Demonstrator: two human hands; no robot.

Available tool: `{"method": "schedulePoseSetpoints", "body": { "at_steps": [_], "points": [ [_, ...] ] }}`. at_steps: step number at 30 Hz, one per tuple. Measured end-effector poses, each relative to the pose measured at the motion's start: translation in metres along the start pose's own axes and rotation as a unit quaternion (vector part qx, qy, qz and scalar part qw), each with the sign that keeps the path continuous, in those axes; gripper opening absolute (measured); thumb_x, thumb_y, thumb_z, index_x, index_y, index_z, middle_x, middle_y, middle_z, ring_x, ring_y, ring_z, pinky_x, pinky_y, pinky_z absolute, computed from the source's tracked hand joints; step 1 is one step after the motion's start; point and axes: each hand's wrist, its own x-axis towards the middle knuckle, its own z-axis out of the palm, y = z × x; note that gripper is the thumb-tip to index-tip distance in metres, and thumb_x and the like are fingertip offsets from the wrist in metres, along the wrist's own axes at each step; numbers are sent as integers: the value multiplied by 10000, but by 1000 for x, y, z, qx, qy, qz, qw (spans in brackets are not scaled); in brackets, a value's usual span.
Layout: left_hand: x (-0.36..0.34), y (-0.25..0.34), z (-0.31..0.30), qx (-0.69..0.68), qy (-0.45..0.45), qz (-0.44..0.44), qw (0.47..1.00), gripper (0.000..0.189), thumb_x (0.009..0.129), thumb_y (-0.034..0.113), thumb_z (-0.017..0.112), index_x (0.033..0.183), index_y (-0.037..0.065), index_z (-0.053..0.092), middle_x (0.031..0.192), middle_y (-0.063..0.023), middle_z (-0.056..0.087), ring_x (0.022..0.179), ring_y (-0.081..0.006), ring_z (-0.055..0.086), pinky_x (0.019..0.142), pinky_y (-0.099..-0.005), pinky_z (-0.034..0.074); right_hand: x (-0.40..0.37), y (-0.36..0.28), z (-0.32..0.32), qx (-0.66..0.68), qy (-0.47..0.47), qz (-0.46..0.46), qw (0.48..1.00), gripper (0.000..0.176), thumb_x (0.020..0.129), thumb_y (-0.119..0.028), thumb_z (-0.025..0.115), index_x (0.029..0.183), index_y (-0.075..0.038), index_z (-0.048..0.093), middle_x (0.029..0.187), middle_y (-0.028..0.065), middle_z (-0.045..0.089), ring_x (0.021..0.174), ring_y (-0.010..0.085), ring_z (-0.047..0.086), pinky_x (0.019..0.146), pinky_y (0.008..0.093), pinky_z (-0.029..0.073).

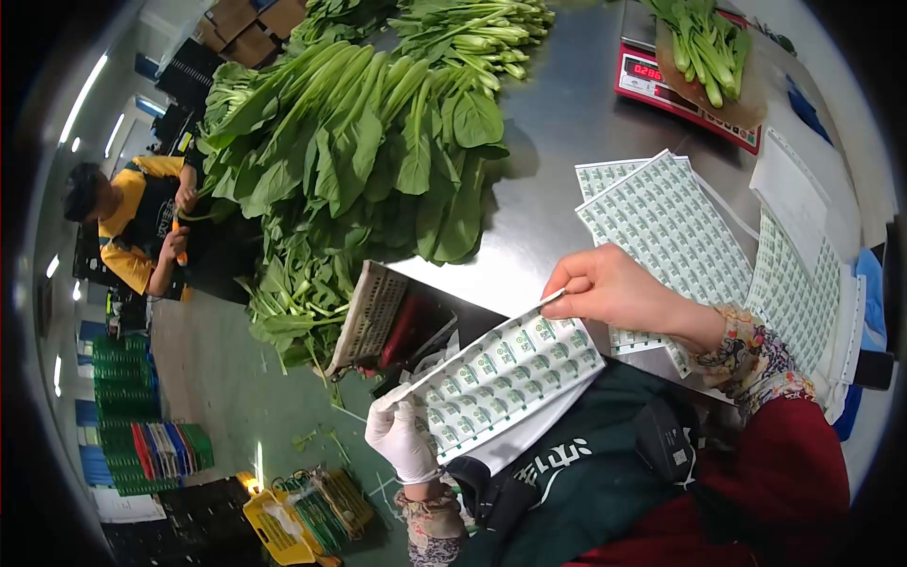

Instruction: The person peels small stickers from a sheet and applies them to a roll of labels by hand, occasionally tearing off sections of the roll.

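A white sheet of green-printed labels (505, 364) is stretched between my two hands, above my dark apron. My left hand (402, 437), in a white glove, grips its lower left end. The bare fingers of my right hand (600, 288) pinch its upper edge. More label sheets (675, 222) lie on the metal table, just beyond my right hand. A small basket (367, 319) stands at the table's edge, beyond my left hand, with a dark red item partly visible inside.
Leafy greens (350, 142) are heaped on the metal table (567, 94). A red scale (661, 90) holds a bunch of greens. Further label sheets (798, 283) lie at the right. A co-worker (142, 222) is at the left. A yellow crate (283, 529) stands on the floor.
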Motion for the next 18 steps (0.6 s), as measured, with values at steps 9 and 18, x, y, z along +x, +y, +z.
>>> {"method": "schedulePoseSetpoints", "body": {
  "at_steps": [9,18],
  "points": [
    [17,-16,51,-33,-48,-83,995,90,845,69,622,801,-9,623,783,-2,593,672,-56,492,635,-190,388,-7,32,-32,-339,183,-232,893,357,846,-282,601,613,-17,549,476,147,463,435,324,479,446,378,374],
    [29,-42,94,-63,-140,-162,975,92,849,85,634,832,-5,632,794,-3,615,683,-47,511,640,-188,409,24,13,-74,-504,30,-293,812,345,860,-331,546,1050,-45,505,908,106,526,825,279,544,654,386,446]
  ]
}}
